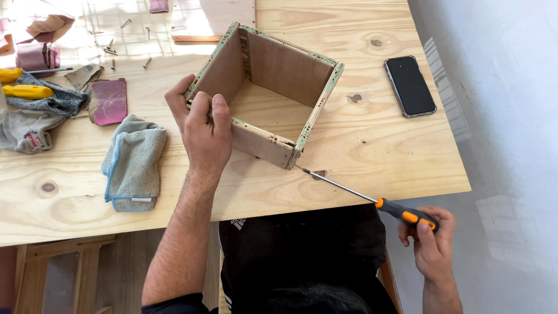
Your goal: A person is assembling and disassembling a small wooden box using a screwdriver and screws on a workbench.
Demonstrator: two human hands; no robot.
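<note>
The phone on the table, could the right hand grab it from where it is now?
Probably not right away. The right hand is wrapped around the screwdriver, whose tip is at the box corner. The phone lies in the open with nothing over it, but the hand would have to let go of the screwdriver first.

left hand point(204, 131) grips wooden box point(268, 93); right hand point(431, 241) holds screwdriver point(372, 197)

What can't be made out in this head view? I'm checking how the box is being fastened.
- Screw at the wooden box corner: too small, hidden behind the screwdriver tip.
- Screwdriver handle end: covered by the right hand.
- Box wall under the left hand: hidden by its fingers.
- Yellow tools: cut off by the left edge.
</note>
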